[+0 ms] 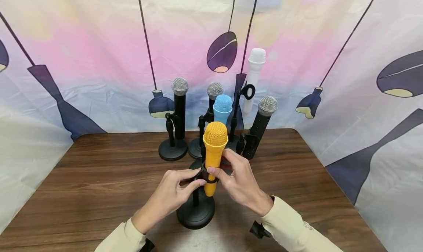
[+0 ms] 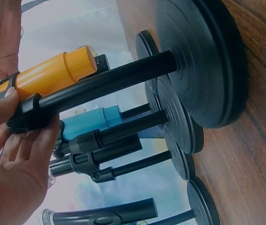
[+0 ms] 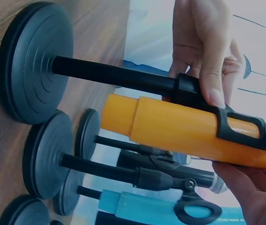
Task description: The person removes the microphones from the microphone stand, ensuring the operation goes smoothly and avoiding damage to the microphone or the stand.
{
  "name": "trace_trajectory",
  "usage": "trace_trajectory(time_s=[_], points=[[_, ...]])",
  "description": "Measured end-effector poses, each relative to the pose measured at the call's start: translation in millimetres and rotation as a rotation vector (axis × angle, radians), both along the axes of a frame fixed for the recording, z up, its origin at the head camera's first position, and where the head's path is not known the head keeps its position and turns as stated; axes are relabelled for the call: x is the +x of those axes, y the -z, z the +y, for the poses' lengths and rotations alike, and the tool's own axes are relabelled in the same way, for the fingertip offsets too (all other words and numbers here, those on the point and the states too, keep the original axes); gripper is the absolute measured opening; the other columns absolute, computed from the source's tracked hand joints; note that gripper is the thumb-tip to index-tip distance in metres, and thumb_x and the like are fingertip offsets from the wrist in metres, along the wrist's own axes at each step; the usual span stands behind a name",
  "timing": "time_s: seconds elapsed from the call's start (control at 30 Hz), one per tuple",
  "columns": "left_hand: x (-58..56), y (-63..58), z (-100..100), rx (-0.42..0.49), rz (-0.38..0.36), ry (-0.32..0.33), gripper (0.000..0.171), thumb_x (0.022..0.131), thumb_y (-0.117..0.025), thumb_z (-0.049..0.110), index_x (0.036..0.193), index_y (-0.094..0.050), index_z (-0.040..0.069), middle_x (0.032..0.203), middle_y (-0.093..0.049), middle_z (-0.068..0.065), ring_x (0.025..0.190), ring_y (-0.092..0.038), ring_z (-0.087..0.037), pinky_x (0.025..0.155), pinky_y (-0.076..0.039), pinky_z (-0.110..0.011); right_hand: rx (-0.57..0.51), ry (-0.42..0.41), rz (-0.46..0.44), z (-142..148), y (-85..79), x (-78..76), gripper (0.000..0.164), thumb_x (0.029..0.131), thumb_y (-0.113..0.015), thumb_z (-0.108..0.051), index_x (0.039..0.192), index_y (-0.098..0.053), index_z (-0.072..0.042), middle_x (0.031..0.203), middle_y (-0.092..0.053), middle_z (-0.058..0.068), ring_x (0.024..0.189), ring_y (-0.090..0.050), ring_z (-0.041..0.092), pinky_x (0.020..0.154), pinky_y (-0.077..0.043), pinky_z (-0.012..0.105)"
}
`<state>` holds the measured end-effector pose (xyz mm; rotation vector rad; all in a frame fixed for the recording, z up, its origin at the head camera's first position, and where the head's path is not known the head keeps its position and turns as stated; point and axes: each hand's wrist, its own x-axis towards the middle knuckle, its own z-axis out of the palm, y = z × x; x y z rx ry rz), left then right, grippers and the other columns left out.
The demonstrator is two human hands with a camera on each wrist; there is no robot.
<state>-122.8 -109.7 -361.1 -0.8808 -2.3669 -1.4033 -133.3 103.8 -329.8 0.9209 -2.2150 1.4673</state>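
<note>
A yellow-orange microphone sits upright, slightly tilted, in the black clip of a desk stand. The stand's round base rests on the table. My right hand holds the microphone's body between thumb and fingers, just above the clip. From the left, my left hand pinches the joint where the clip meets the stand. In the left wrist view, the fingers of the left hand lie behind that joint with the thumb in front. The microphone's lower end sticks out below the clip.
Behind stand several more microphones on stands: a blue one, a white one, and black ones with silver heads, such as the left one and the tilted right one. The wooden table ends at a printed backdrop.
</note>
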Motion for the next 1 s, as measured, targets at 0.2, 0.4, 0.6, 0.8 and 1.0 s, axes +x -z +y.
trace_trajectory(time_s=[0.2, 0.4, 0.6, 0.8, 1.0], points=[[0.2, 0.6, 2, -0.010, 0.004, 0.006, 0.035, 0.093, -0.075, 0.017, 0.126, -0.071, 0.004, 0.113, -0.074, -0.006, 0.072, -0.063, -0.001, 0.064, -0.056, -0.024, -0.016, 0.021, 0.068, -2, 2.9, 1.2, 0.034, 0.092, -0.075, -0.005, 0.122, -0.062, -0.004, 0.110, -0.064, 0.007, 0.098, -0.068, 0.019, 0.081, -0.058, 0.031], [-0.5, 0.0, 3, -0.015, 0.002, -0.005, 0.034, 0.093, -0.076, 0.018, 0.125, -0.072, 0.005, 0.111, -0.075, -0.005, 0.068, -0.060, 0.000, 0.061, -0.054, -0.023, -0.032, 0.005, 0.099, -1, 0.1, -1.0, 0.035, 0.092, -0.075, -0.005, 0.124, -0.061, -0.004, 0.110, -0.062, 0.006, 0.098, -0.068, 0.017, 0.081, -0.058, 0.034], [2.7, -0.7, 2, -0.023, -0.032, -0.025, 0.035, 0.093, -0.075, 0.018, 0.126, -0.071, 0.005, 0.112, -0.075, -0.005, 0.066, -0.059, -0.001, 0.060, -0.053, -0.024, -0.017, -0.111, 0.021, 6, 0.2, -5.8, 0.044, 0.091, -0.075, -0.001, 0.130, -0.057, -0.004, 0.114, -0.060, 0.008, 0.103, -0.065, 0.020, 0.087, -0.057, 0.036], [3.3, -2.0, 3, -0.033, -0.041, -0.031, 0.035, 0.094, -0.074, 0.020, 0.126, -0.072, 0.008, 0.111, -0.075, -0.003, 0.056, -0.046, 0.001, 0.053, -0.046, -0.021, 0.054, -0.091, 0.071, 9, -3.5, -8.2, 0.033, 0.089, -0.078, -0.005, 0.119, -0.064, -0.004, 0.109, -0.067, 0.005, 0.100, -0.068, 0.016, 0.084, -0.057, 0.032], [3.9, -1.9, 3, -0.033, -0.034, -0.022, 0.035, 0.094, -0.074, 0.019, 0.127, -0.072, 0.008, 0.112, -0.075, -0.003, 0.056, -0.046, 0.002, 0.053, -0.047, -0.022, 0.099, -0.058, 0.124, 8, -5.2, -6.2, 0.027, 0.095, -0.073, -0.007, 0.119, -0.061, -0.002, 0.108, -0.069, 0.006, 0.097, -0.070, 0.015, 0.081, -0.058, 0.032]])
